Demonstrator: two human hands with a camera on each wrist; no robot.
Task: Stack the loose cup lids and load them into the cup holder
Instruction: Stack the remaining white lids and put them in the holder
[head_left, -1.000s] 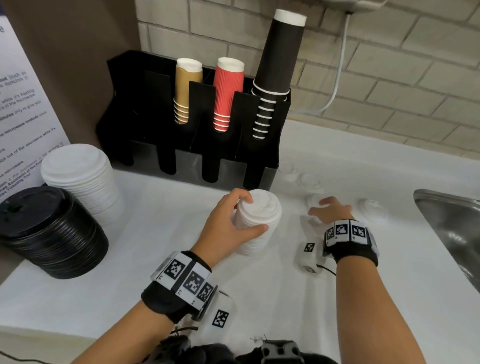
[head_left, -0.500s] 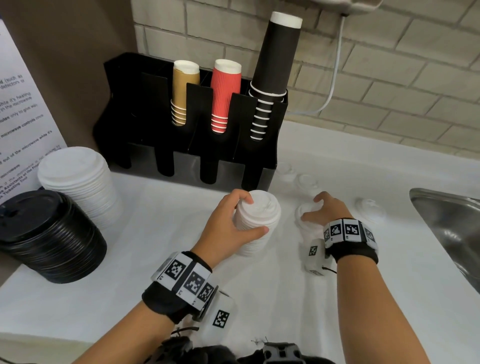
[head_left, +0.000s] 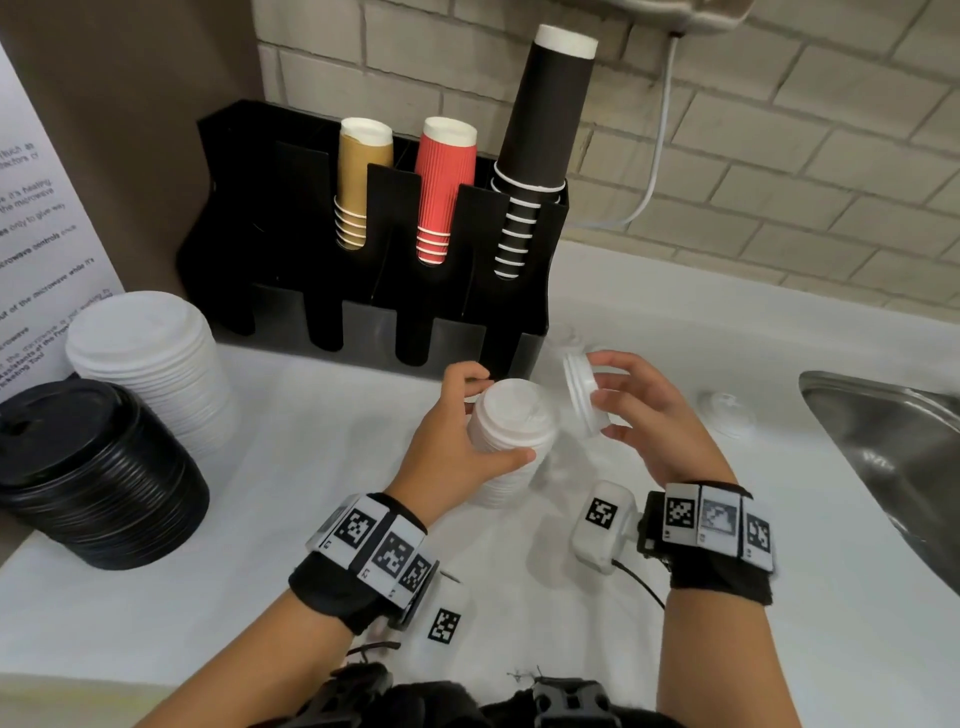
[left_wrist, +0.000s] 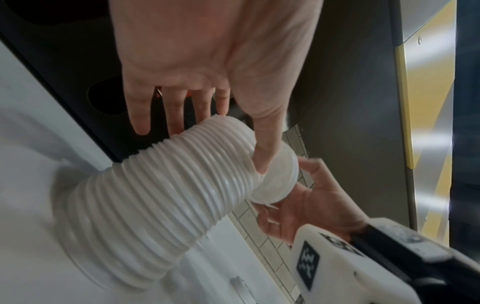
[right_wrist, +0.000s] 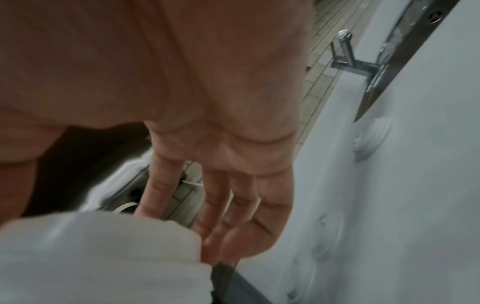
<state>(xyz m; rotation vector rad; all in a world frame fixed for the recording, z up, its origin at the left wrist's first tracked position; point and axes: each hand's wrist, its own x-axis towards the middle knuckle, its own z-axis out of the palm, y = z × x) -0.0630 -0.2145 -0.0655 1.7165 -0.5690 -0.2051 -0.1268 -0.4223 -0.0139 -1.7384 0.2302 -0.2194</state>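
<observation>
My left hand (head_left: 496, 415) grips a tall stack of white lids (head_left: 511, 436) that stands on the white counter in front of the black cup holder (head_left: 363, 312). In the left wrist view my thumb lies across the top of the lid stack (left_wrist: 161, 201). My right hand (head_left: 605, 395) holds a few nested white lids (head_left: 582, 395) tilted on edge in the air, just right of the stack's top. In the right wrist view these held lids (right_wrist: 103, 257) fill the lower left. A loose lid (head_left: 727, 413) lies on the counter to the right.
The holder carries tan, red and black cups (head_left: 447, 187) in its upper slots. Big stacks of white lids (head_left: 145, 364) and black lids (head_left: 88, 467) stand at the left. A steel sink (head_left: 893, 457) is at the right, and more loose lids (right_wrist: 327, 236) lie near the wall.
My right hand has picked a few lids off the counter, lifted them and tipped them toward the stack. The left hand has kept its hold on the stack.
</observation>
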